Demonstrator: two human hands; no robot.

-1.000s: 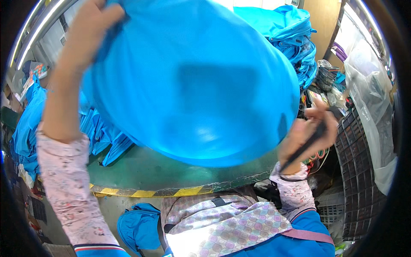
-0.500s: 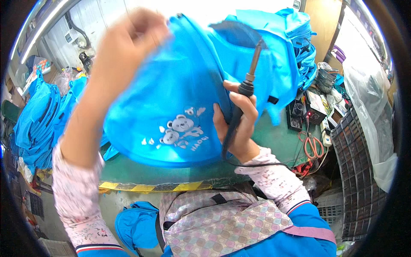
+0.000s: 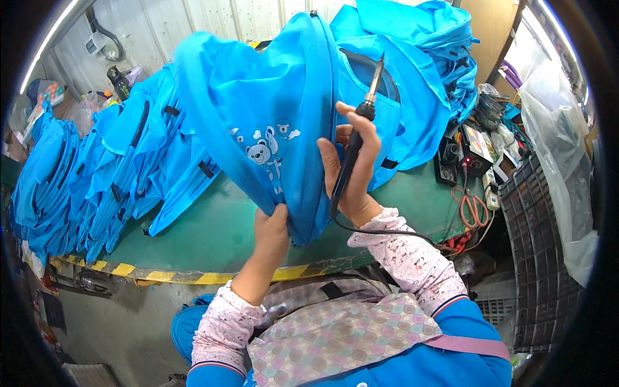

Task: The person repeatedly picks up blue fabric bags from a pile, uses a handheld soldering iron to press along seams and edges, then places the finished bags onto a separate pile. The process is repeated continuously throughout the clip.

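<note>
My left hand (image 3: 271, 232) grips the lower edge of a blue fabric piece with a springy rim (image 3: 258, 97) and a printed bear design, held up over the bench. My right hand (image 3: 354, 161) holds a soldering iron (image 3: 354, 138) with a black handle, its metal tip pointing up, fingers wrapped round it beside the fabric's curved rim. The iron's cord hangs down toward the right side of the bench. Just behind is another blue piece (image 3: 416, 97) with a dark opening.
Piles of blue fabric pieces (image 3: 45, 187) lie left and back right (image 3: 445, 39). The green bench (image 3: 193, 251) has a striped edge. At right are a black powered box (image 3: 476, 151), scissors (image 3: 476, 213), clear plastic sheeting (image 3: 558, 161) and a dark grid panel (image 3: 535, 251).
My left hand has dropped from the top of the fabric to its lower edge. My right hand with the iron came leftward. The fabric has turned and narrowed, showing more of the pile behind.
</note>
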